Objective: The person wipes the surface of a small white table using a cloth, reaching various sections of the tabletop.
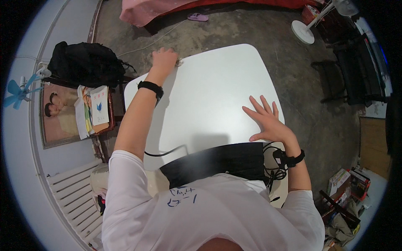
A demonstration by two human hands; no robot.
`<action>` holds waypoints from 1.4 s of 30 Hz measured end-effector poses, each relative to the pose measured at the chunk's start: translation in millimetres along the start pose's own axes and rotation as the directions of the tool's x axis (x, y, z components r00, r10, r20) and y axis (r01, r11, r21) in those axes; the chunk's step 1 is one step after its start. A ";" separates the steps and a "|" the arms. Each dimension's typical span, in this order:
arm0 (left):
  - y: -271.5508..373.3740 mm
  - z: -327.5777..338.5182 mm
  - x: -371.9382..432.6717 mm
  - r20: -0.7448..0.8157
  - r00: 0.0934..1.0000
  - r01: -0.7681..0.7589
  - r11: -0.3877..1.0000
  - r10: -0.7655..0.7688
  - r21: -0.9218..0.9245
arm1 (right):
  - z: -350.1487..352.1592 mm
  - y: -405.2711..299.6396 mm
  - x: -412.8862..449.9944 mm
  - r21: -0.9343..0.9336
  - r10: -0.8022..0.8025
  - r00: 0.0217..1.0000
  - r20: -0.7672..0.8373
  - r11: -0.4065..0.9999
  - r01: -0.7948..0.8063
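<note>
A white tabletop (207, 91) with rounded corners lies before me. My left hand (165, 59) reaches to its far left edge, fingers curled downward. A small crumpled, greyish thing (179, 62) shows beside that hand; what it is, and whether the hand grips it, I cannot tell. Spread wide near the right edge of the tabletop is my right hand (267, 120), palm down and holding nothing. Both wrists wear black bands. A black cable (166, 153) curves over the near left part of the table.
Tangled black cables with an adapter (278, 158) lie by my right forearm. To the left are a black backpack (88, 64), books (100, 105), and a radiator (75, 194). A purple slipper (198, 17), a white fan base (303, 32), and a black chair (355, 75) stand beyond.
</note>
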State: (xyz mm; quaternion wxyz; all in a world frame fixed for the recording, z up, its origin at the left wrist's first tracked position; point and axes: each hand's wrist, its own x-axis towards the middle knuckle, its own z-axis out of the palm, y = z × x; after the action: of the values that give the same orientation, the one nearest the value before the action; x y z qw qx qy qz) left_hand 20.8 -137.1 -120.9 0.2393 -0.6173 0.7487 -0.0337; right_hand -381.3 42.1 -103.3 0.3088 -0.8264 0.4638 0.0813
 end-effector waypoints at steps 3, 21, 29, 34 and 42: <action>16.7 -7.6 5.7 -0.033 0.999 -0.011 1.000 0.011 -0.026 | -1.4 -0.9 -1.3 0.014 0.002 1.000 0.005 1.000 -0.003; -30.9 6.6 -21.0 -0.020 0.999 0.042 0.989 -0.045 -0.141 | 0.7 -2.8 0.6 0.010 0.006 1.000 -0.012 1.000 -0.006; -55.7 20.9 -17.5 0.109 0.990 0.096 0.991 -0.086 -0.095 | -3.3 -6.4 1.0 0.034 0.012 1.000 0.005 0.999 -0.013; -43.7 14.6 -6.0 0.105 0.990 0.102 0.988 -0.090 -0.117 | -2.0 -6.7 -0.7 0.037 0.010 1.000 0.011 0.999 -0.010; 4.5 -18.4 20.8 0.089 0.996 0.003 0.988 0.011 -0.157 | 2.6 -3.0 -1.6 0.056 -0.030 0.999 -0.023 0.998 0.031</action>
State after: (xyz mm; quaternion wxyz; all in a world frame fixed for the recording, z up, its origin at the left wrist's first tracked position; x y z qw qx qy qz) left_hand 6.8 -160.1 -112.8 0.2232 -0.6337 0.7387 0.0534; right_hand -379.3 45.9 -103.4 0.3282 -0.8251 0.4567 0.0543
